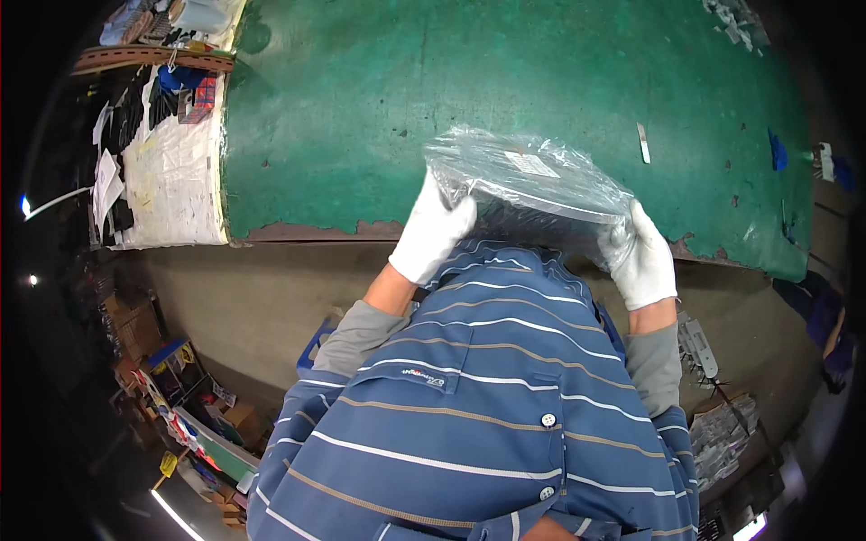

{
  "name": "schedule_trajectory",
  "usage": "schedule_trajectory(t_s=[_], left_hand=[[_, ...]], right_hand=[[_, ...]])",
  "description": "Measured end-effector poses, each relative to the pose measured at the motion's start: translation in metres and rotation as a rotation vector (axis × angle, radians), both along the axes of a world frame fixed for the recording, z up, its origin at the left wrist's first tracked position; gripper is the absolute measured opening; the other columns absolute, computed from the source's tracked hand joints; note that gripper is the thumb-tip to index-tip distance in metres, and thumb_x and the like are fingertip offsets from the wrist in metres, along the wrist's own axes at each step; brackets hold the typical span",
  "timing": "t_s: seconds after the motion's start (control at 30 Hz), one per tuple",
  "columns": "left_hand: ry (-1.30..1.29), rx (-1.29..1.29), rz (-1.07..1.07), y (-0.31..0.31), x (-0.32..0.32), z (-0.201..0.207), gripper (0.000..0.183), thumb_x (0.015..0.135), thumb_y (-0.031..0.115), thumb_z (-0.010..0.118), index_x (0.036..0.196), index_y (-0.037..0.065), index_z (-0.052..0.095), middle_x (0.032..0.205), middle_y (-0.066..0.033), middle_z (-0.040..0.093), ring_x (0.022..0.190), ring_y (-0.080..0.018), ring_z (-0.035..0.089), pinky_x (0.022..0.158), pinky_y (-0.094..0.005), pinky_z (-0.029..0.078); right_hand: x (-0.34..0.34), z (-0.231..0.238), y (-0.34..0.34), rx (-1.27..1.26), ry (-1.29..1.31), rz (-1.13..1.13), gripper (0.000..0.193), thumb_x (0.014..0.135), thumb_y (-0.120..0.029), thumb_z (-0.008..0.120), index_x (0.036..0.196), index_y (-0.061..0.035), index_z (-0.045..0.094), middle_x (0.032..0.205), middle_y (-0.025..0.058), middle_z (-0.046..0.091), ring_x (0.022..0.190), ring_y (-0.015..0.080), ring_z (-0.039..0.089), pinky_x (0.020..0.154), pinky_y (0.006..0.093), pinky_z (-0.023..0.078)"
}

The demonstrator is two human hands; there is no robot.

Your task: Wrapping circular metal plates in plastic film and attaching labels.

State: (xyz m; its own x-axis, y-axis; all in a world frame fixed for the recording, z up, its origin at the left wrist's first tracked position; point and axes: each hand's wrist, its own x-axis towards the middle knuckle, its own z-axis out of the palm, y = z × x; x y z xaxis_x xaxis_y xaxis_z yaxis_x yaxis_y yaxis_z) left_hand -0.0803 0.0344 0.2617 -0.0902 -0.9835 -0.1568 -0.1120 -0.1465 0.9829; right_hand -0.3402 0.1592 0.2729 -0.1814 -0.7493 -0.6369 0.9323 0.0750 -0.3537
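Observation:
A flat, dark grey panel wrapped in clear plastic film [568, 185] is held up at the near edge of the green table [361, 108]. A small white label [530, 164] shows on its upper face. My left hand [436, 230], in a white glove, grips the left end with the thumb on the near side. My right hand [642, 257], gloved the same way, is closed round the right end. Loose film bunches along the panel's far edge and hangs below its near edge. What the film covers underneath is hidden.
A thin white strip [643, 143] lies on the table to the right, with a blue scrap [778, 151] farther right. White sheeting [171, 171] covers the left end, where papers and dark bags lie. Plastic-wrapped material [726, 437] is on the floor at right.

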Motion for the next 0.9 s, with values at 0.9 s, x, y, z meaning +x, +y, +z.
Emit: schedule_trajectory(t_s=[0.9], left_hand=[[-0.525,-0.751,-0.053,-0.048,-0.011,-0.018,0.013,0.089,-0.001,0.067,0.101,-0.001,0.070,0.106,-0.0113,0.071,0.090,-0.0220,0.065,0.085,-0.0317,0.052]], right_hand=[[-0.066,-0.054,-0.087,0.231,1.635,-0.032,0.028,0.102,-0.028,0.061,0.087,-0.0045,0.068,0.073,-0.0010,0.059,0.061,0.0079,0.046,0.059,0.0224,0.039]])
